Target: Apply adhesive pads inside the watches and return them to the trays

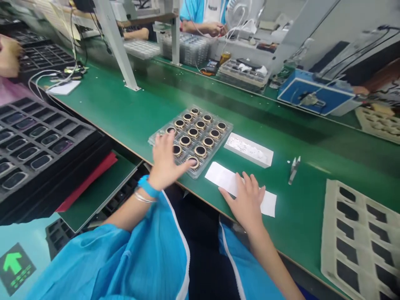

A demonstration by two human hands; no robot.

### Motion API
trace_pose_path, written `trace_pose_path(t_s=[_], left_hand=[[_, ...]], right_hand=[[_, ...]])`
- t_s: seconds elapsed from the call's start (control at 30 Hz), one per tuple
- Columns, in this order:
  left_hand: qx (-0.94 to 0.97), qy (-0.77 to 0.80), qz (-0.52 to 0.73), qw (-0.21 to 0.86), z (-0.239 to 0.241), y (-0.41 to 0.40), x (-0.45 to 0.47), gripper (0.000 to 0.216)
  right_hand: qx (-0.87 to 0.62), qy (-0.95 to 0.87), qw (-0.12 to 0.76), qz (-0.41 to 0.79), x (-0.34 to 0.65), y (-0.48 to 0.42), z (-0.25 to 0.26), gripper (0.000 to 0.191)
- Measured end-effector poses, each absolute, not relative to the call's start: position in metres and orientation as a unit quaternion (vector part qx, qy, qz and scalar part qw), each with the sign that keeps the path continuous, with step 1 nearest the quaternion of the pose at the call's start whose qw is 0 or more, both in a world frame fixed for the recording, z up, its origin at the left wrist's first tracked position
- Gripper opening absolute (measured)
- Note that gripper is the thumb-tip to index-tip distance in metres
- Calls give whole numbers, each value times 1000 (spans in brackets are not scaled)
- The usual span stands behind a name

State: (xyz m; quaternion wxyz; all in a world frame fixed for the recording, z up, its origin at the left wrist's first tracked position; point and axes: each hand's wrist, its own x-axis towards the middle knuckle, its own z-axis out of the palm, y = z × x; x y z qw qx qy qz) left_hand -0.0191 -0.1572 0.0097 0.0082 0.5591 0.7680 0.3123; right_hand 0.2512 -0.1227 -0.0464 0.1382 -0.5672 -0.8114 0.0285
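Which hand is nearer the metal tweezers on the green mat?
Right. The right hand rests on white paper, left of the tweezers; the left hand is farther left, over the tray of round watch cases.

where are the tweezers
In the head view, the tweezers lie on the green bench, right of the white tray and just beyond the person's right hand.
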Motion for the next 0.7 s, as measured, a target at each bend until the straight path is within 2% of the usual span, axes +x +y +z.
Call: trace_pose_path(t_s=[0.1, 0.27, 0.5, 0.7], left_hand=[[620, 764, 179, 7, 10, -137, 28, 113], [694, 717, 11, 71, 18, -119, 18, 92], [763, 641, -40, 74, 28, -111, -105, 79], [748, 661, -55, 20, 31, -81, -212, 68]], right_hand=[[-584, -801, 132, 19, 250, -122, -47, 77], [-615, -774, 151, 16, 248, -121, -50, 74], [-607, -778, 163, -7, 245, -115, -56, 72], [-579, -800, 156, 22, 253, -113, -54, 72]])
